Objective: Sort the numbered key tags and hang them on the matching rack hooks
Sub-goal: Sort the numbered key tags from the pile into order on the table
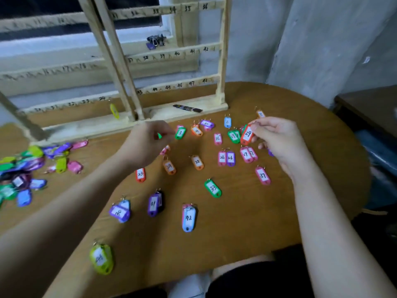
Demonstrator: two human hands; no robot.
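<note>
Currently, tag 29 (247, 134), red, is pinched at its ring by the right hand (277, 138) and held just above the desk (257, 222). A green tag 3 (180, 133) is pinched by the curled fingers of the left hand (148, 143). Numbered tags are spread flat between the arms, among them 33 (213, 188), 37 (263, 176) and 42 (188, 218). An unsorted pile (23, 168) is seen at far left. Behind, a yellow tag (114, 111) is hung on the rack (129, 61) near hook 24.

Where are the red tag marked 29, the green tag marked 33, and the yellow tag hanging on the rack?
red tag 29 (247, 134), head view, white label.
green tag 33 (213, 188), head view, white label.
yellow tag (114, 111), head view, middle of body.
</note>
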